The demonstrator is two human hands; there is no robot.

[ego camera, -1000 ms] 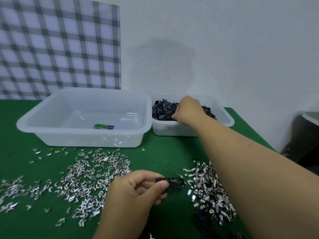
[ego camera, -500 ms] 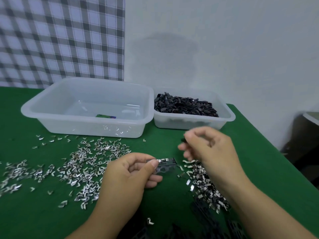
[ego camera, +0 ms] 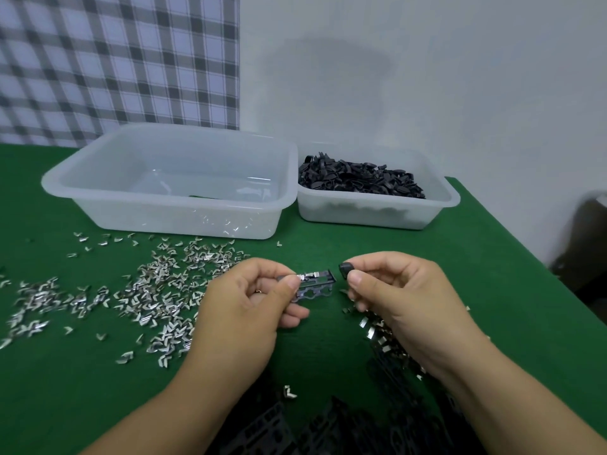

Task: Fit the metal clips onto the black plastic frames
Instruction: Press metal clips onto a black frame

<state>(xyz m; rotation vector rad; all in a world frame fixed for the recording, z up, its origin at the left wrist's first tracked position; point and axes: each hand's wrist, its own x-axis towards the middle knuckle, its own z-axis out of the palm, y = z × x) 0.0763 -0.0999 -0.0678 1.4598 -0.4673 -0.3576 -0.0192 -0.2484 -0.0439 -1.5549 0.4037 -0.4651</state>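
- Our left hand (ego camera: 249, 310) pinches a black frame (ego camera: 315, 285) with a shiny clip (ego camera: 307, 276) on it, in front of the big tub (ego camera: 170, 221).
- Our right hand (ego camera: 404, 297) pinches a small black piece (ego camera: 345, 270), also in front of the big tub.
- Loose clips (ego camera: 157, 290) lie on the green desk (ego camera: 361, 244) in front of the big tub.

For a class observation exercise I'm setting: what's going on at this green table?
A person is assembling small parts by hand. The left hand pinches a flat black plastic frame with a shiny metal clip on its top edge. The right hand pinches a small black plastic piece just off the frame's right end, not yet joined. The green cloth is littered with loose bent metal clips, and a translucent tub behind holds more black pieces.
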